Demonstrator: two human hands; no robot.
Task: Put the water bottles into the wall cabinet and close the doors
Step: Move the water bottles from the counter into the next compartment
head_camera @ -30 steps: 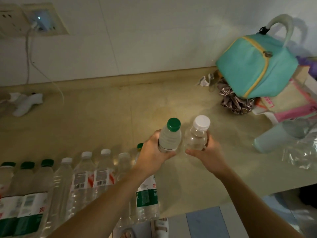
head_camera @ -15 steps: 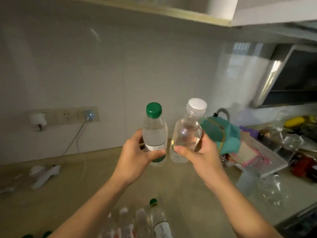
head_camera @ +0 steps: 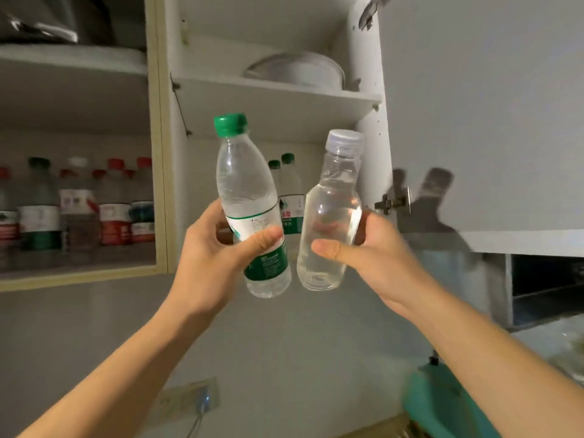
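Bottles up, one in each of my hands, and the open wall cabinet [head_camera: 164, 184] sits just beyond and above them. My left hand [head_camera: 215, 257] is wrapped round the green-capped water bottle [head_camera: 249, 210], thumb across its green label, cap tipped a little to the left. My right hand [head_camera: 369, 257] grips the clear label-less bottle [head_camera: 331, 222] with the pale cap, thumb on its front, nearly upright. The two bottles are just beside each other, bases close. Both long axes point up toward the lower shelf [head_camera: 278, 96] edge, and the open compartment straight behind them already has two green-capped bottles [head_camera: 289, 191] standing at the back. The left compartment holds a row of red- and green-capped bottles [head_camera: 79, 210]. The open right door [head_camera: 489, 121] hangs close by my right hand, so I judge the left bottle has the cleaner line in.
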